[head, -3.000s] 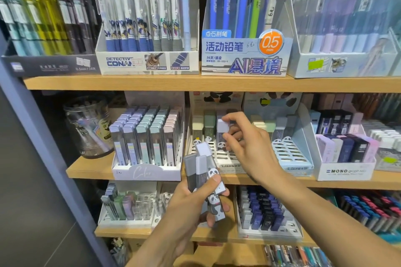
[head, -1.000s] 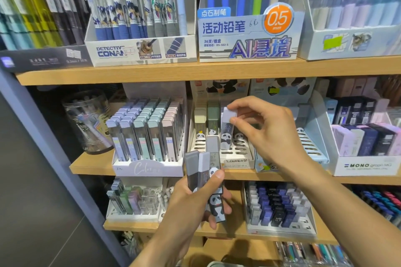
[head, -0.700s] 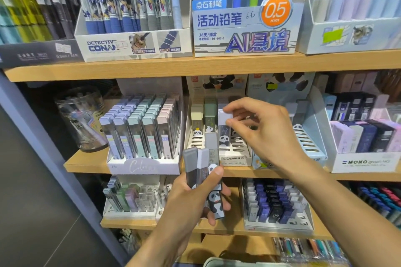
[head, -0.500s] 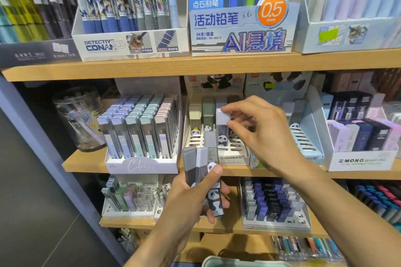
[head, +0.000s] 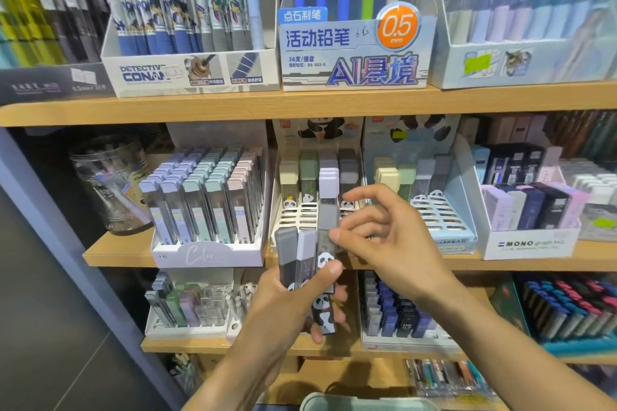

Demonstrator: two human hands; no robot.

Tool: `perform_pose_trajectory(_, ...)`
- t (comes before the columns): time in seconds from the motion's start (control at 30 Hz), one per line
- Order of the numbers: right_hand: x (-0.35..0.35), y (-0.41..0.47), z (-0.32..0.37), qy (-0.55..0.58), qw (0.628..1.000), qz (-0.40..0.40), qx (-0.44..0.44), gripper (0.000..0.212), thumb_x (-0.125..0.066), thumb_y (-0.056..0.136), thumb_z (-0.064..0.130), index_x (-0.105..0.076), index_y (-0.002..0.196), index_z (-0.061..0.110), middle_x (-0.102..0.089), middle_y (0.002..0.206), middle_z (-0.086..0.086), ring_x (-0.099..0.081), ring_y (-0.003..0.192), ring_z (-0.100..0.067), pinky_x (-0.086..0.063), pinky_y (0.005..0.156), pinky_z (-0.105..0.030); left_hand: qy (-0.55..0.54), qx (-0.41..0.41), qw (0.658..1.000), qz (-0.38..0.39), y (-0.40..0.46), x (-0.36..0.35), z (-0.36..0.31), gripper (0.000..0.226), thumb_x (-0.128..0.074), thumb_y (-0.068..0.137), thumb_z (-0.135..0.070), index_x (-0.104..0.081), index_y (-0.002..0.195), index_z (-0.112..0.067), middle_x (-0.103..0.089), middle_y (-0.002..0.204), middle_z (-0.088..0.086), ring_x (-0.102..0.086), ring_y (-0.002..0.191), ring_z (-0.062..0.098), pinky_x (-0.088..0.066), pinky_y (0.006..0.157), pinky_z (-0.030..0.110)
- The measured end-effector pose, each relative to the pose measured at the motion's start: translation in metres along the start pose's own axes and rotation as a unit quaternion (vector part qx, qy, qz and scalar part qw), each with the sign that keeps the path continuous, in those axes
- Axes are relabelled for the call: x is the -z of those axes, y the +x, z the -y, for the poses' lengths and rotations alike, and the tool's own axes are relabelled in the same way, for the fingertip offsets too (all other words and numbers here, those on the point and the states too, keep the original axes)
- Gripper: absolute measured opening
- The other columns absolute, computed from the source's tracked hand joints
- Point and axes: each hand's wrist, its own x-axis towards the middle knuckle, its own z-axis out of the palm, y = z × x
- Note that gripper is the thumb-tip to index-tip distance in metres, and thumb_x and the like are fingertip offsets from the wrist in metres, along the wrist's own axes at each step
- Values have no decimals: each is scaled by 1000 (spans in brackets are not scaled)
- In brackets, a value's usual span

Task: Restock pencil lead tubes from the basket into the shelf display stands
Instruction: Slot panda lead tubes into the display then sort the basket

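Note:
My left hand (head: 293, 304) is shut on a bundle of panda-print lead tubes (head: 302, 257) with grey and pale caps, held upright in front of the middle shelf. One grey-capped tube (head: 328, 223) sticks up higher than the rest. My right hand (head: 390, 240) hovers just right of it with fingers spread, thumb tip touching its side, gripping nothing. Behind stands the white slotted panda display stand (head: 297, 218) with a few tubes in its back rows, and a lilac-capped tube (head: 329, 182) stands in front of them.
A second, blue panda stand (head: 440, 217) sits to the right, and a full "Color" lead stand (head: 207, 250) to the left. A MONO box (head: 531, 243) stands far right. A clear jar (head: 107, 183) is far left. The basket's pale rim (head: 367, 403) shows at the bottom edge.
My right hand has let go of the lilac-capped tube, now standing in the panda stand, and has dropped down to the bundle in my left hand.

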Motion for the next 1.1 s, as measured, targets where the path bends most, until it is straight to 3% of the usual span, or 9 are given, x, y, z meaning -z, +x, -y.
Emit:
perform_pose_trajectory(0.13,3,-3,-2,52,998,-5,-22,39,-84,82,14,-64,112,28,-75,89,-5,-74,82,-20,-62,85,-38,9,1,1000,5,-2,-3,0,42,-79,83,-42,-70,115,-15,-78,86,16,-71,68,29,-47,44,27)
perform_pose_trajectory(0.4,14,-1,-4,83,996,-45,-7,34,-78,87,5,-64,113,22,-70,89,-13,-75,74,-27,-59,73,-35,-11,10,1000,8,-4,0,-2,37,-74,90,-38,-71,117,-13,-79,92,17,-71,72,28,-55,52,28)
perform_pose_trajectory(0.63,26,14,13,-45,975,-149,158,28,-74,90,5,-61,109,21,-67,93,3,-68,78,-8,-53,68,-14,-32,21,999,19,-6,1,-2,33,-73,92,-34,-70,117,-12,-79,90,16,-75,78,19,-60,67,29)
perform_pose_trajectory(0.87,15,30,2,-161,947,-135,242,23,-70,95,7,-61,113,17,-65,100,6,-68,92,-10,-61,78,-27,-57,24,997,41,-4,1,-1,27,-71,94,-24,-73,120,-18,-78,98,19,-77,92,22,-62,76,30)
perform_pose_trajectory(1.1,10,38,-9,-209,935,-119,259,25,-68,96,6,-62,117,17,-65,102,4,-67,92,-8,-60,79,-27,-97,38,990,97,0,1,-1,37,-64,98,-14,-64,134,-19,-77,110,20,-73,112,23,-59,95,33)
